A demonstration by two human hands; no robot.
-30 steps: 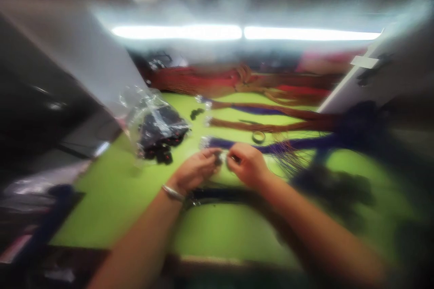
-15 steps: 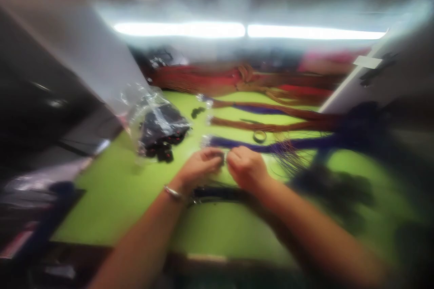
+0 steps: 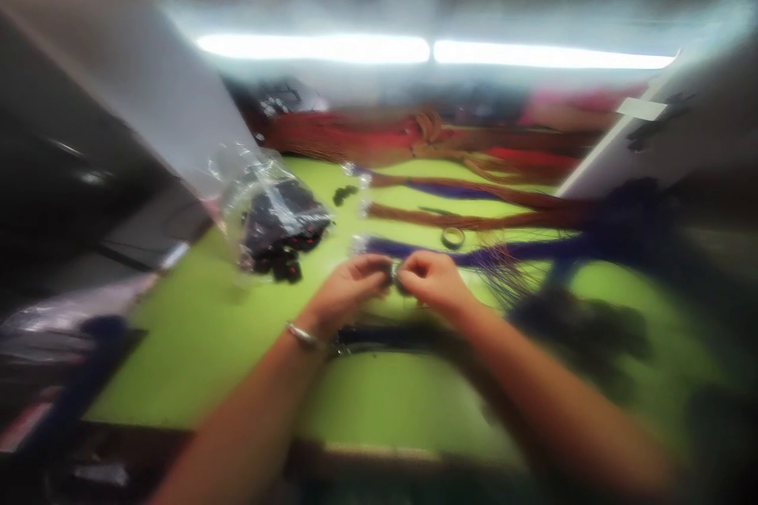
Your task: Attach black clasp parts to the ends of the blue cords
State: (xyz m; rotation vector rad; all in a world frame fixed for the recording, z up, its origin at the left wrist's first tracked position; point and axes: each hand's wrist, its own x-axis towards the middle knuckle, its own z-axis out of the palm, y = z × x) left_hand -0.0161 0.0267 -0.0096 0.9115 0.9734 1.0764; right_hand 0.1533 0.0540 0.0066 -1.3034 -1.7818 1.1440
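In the middle of the head view, my left hand (image 3: 349,284) and my right hand (image 3: 435,280) meet fingertip to fingertip above the table. Thumb and fingers of the left are pinched on a small dark piece (image 3: 392,271), blurred and mostly covered. The right hand is closed too, its thumb and forefinger against that piece; anything else inside it is hidden. Just beyond my fingers lies a bundle of blue wires (image 3: 426,250) with whitish ends. Below the hands, a dark wire bundle (image 3: 384,335) rests on the green table (image 3: 237,363).
A clear plastic bag (image 3: 284,209) of black parts lies left, several parts spilling at its mouth. Small black pieces (image 3: 344,194) and a tape roll (image 3: 453,237) sit farther back. Brown wire bundles (image 3: 474,219) and red-brown ones (image 3: 355,134) cross behind, between side panels.
My right hand has turned slightly and its fingers have shifted, so more of the dark piece shows between the fingertips. My left hand stays nearly in place.
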